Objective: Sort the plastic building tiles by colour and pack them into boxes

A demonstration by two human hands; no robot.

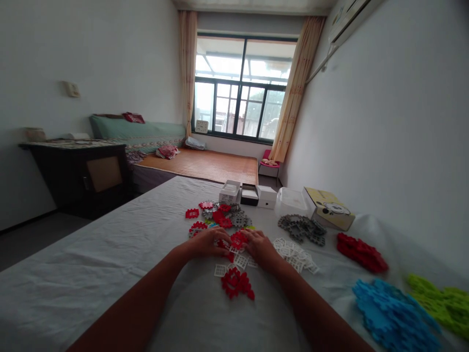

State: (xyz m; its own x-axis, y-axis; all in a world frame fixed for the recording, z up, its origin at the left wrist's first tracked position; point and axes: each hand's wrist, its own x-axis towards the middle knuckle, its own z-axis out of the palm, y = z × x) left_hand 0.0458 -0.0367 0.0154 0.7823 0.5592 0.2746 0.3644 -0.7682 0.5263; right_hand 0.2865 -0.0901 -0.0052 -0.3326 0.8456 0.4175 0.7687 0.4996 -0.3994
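Home, looks like a bedroom. Low bed (150, 180) with a tan mat (216, 164) well beyond the fingers (255, 237), off to their left. Dark cabinet (69, 168) farther left of them. Straight ahead of them, past the bed: window (241, 98), long patterned curtains (293, 93), clock (201, 126) by it. Air conditioner (350, 22) high on their right.

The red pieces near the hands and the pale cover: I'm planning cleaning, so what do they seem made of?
The red pieces look like moulded plastic, fairly matt, going by even colour and notched edges. The pale cover is probably dull fabric, given its soft wrinkles, but thin plastic isn't ruled out.
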